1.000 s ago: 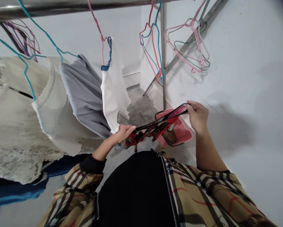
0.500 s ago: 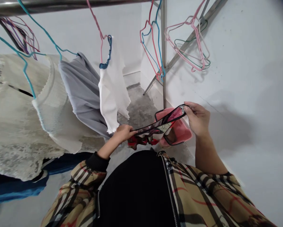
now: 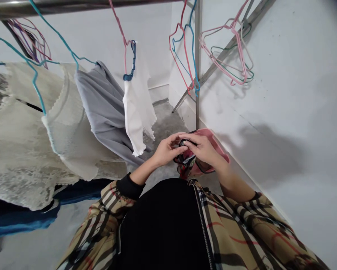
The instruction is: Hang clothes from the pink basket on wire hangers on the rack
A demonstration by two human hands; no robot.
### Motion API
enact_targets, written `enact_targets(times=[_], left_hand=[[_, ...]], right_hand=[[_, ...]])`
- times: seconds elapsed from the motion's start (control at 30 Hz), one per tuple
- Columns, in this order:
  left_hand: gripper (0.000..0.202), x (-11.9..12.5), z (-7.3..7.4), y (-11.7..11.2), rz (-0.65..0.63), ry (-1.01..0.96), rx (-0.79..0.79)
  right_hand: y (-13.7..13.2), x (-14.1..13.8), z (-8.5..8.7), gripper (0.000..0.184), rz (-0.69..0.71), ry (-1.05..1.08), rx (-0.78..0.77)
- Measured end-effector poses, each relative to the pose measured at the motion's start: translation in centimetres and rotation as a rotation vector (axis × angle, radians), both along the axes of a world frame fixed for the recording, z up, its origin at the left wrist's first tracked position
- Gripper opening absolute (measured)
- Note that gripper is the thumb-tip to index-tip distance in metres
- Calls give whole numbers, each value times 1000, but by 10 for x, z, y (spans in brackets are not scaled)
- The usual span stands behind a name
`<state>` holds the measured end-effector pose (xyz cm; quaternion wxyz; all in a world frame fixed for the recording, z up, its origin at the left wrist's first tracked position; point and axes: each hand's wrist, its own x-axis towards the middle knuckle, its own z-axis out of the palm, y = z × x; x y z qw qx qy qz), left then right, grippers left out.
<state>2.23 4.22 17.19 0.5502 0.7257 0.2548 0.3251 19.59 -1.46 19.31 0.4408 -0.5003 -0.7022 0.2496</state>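
My left hand (image 3: pixel 166 150) and my right hand (image 3: pixel 203 148) meet in front of my chest, both closed on a small red and black patterned garment (image 3: pixel 186 162). The cloth is bunched between the fingers and a short end hangs below them. Just behind the hands a pink plastic basket (image 3: pixel 217 148) stands on the floor by the wall.
A metal rail (image 3: pixel 72 5) runs overhead with a cream knit top (image 3: pixel 24 131), a grey garment (image 3: pixel 101 108) and a white cloth (image 3: pixel 137 108) on wire hangers. Empty pink and blue hangers (image 3: pixel 227 52) hang at the right. A white wall (image 3: pixel 283 112) is close on the right.
My hands had the garment stretched out between them; they have come together and the cloth is now gathered into a bunch.
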Motion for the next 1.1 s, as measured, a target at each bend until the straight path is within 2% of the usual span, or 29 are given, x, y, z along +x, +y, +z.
enact_targets(times=[0.07, 0.17, 0.27, 0.4, 0.63, 0.73, 0.83, 0.93, 1.0, 1.1], left_hand=[[47, 2, 5, 2, -78, -4, -59], [43, -3, 8, 8, -175, 124, -107], [40, -9, 9, 11, -204, 260, -92], [39, -13, 15, 9, -55, 270, -60], [34, -26, 32, 15, 272, 124, -144], [33, -38, 35, 22, 394, 103, -161], [28, -48, 35, 29, 511, 114, -157], [25, -56, 32, 34, 558, 148, -146], [25, -61, 28, 37, 537, 169, -136], [24, -66, 23, 40, 505, 225, -161]], right_hand=[[3, -2, -3, 27, 41, -6, 24], [4, 2, -8, 24, 57, -51, 23], [1, 8, -16, 25, 104, -85, -36], [-1, 11, -42, 28, 92, -78, -58], [-6, 31, -116, 24, -164, -69, -127], [-15, 47, -135, 27, -233, -51, -201], [-23, 59, -138, 30, -267, 23, -299], [-27, 65, -129, 30, -258, 86, -341], [-26, 68, -121, 30, -267, 65, -296], [-23, 74, -110, 29, -345, -103, -186]])
